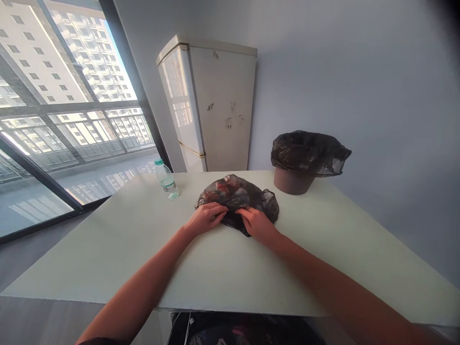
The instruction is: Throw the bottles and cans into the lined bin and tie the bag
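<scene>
A black plastic garbage bag (247,191) lies on the table in front of me, bulging with contents. Reddish shapes show through its thin film on the left, too blurred to name. My left hand (207,216) grips the near left side of the bag, fingers bent onto the film. On the near right side, my right hand (257,223) pinches the plastic between thumb and fingers. The two hands are close together with a fold of dark film between them. A loose bunched end of the bag sticks out at the right.
Behind the bag to the right stands a brown bin (293,182) lined with another black bag (309,152). A clear bottle (167,183) with a green cap stands at the left on the pale table (122,249). Beyond are a white fridge (223,105) and glass doors (72,115).
</scene>
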`<action>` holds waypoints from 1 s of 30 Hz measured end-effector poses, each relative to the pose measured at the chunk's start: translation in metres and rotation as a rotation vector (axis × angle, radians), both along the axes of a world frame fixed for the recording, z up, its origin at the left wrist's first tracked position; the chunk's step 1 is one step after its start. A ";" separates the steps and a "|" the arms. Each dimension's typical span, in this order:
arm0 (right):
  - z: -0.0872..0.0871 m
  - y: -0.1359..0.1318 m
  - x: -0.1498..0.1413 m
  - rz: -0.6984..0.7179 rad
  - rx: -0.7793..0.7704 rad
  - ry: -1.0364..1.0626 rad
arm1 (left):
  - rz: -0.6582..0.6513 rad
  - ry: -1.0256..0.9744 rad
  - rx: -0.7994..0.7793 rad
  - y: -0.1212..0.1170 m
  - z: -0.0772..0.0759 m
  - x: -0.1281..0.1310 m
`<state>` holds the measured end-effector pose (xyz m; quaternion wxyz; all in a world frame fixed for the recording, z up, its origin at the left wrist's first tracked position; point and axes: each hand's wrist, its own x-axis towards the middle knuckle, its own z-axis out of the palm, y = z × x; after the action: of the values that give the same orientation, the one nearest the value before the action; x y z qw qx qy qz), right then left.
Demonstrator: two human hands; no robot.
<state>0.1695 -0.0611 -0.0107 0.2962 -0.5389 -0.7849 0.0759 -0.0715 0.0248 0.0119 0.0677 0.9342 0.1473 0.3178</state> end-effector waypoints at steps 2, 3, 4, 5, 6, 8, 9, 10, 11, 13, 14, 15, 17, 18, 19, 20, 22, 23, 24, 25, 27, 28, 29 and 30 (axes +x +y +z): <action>0.002 0.000 0.000 -0.060 -0.031 -0.048 | 0.101 0.016 -0.059 0.006 -0.001 -0.001; 0.003 -0.001 -0.001 -0.066 -0.039 -0.065 | 0.160 0.040 -0.088 0.009 -0.001 -0.003; 0.005 -0.002 -0.001 -0.068 -0.048 -0.081 | 0.221 0.069 -0.113 0.011 -0.002 -0.004; 0.005 -0.003 -0.001 -0.073 -0.059 -0.103 | 0.280 0.098 -0.135 0.013 -0.003 -0.006; 0.006 -0.003 -0.002 -0.085 -0.075 -0.129 | 0.329 0.128 -0.155 0.015 -0.004 -0.007; 0.007 -0.004 -0.003 -0.133 -0.107 -0.187 | 0.383 0.183 -0.175 0.015 -0.005 -0.008; 0.006 -0.003 -0.003 -0.160 -0.116 -0.213 | 0.398 0.204 -0.179 0.015 -0.005 -0.007; 0.005 -0.003 -0.003 -0.177 -0.117 -0.233 | 0.415 0.222 -0.180 0.014 -0.004 -0.007; 0.004 -0.002 -0.003 -0.187 -0.112 -0.244 | 0.434 0.240 -0.179 0.012 -0.003 -0.006; -0.001 0.000 -0.002 -0.181 -0.117 -0.251 | 0.464 0.282 -0.166 0.009 0.001 -0.006; -0.004 0.002 -0.001 -0.178 -0.125 -0.251 | 0.464 0.310 -0.155 0.008 0.003 -0.006; -0.008 0.003 0.000 -0.179 -0.128 -0.251 | 0.452 0.343 -0.141 0.007 0.004 -0.006; -0.014 0.006 0.002 -0.187 -0.093 -0.253 | 0.422 0.407 -0.112 0.006 0.006 -0.008; -0.017 0.008 0.002 -0.184 -0.051 -0.255 | 0.417 0.432 -0.101 0.007 0.006 -0.009; -0.018 0.009 0.001 -0.170 -0.002 -0.254 | 0.419 0.447 -0.094 0.007 0.005 -0.010; -0.019 0.010 0.000 -0.139 0.042 -0.254 | 0.423 0.454 -0.092 0.007 0.004 -0.011; -0.019 0.011 -0.004 -0.069 0.088 -0.257 | 0.421 0.453 -0.110 0.007 0.003 -0.011; -0.019 0.011 -0.007 -0.035 0.088 -0.265 | 0.409 0.449 -0.125 0.007 0.002 -0.010; -0.019 0.010 -0.010 -0.006 0.077 -0.275 | 0.394 0.443 -0.140 0.006 0.002 -0.009; -0.018 0.010 -0.012 0.018 0.062 -0.284 | 0.383 0.437 -0.152 0.006 0.003 -0.008; -0.017 0.008 -0.015 0.045 0.036 -0.289 | 0.385 0.428 -0.165 0.004 0.004 -0.006; -0.016 0.008 -0.016 0.053 0.030 -0.281 | 0.392 0.425 -0.168 0.004 0.005 -0.006; -0.014 0.007 -0.016 0.057 0.028 -0.265 | 0.399 0.420 -0.169 0.003 0.006 -0.005; -0.013 0.006 -0.015 0.060 0.030 -0.248 | 0.404 0.413 -0.172 0.004 0.006 -0.006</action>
<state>0.1544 -0.0548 -0.0236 0.2026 -0.5160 -0.8323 0.0055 -0.0773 0.0284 0.0183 0.0506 0.9217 0.3671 0.1147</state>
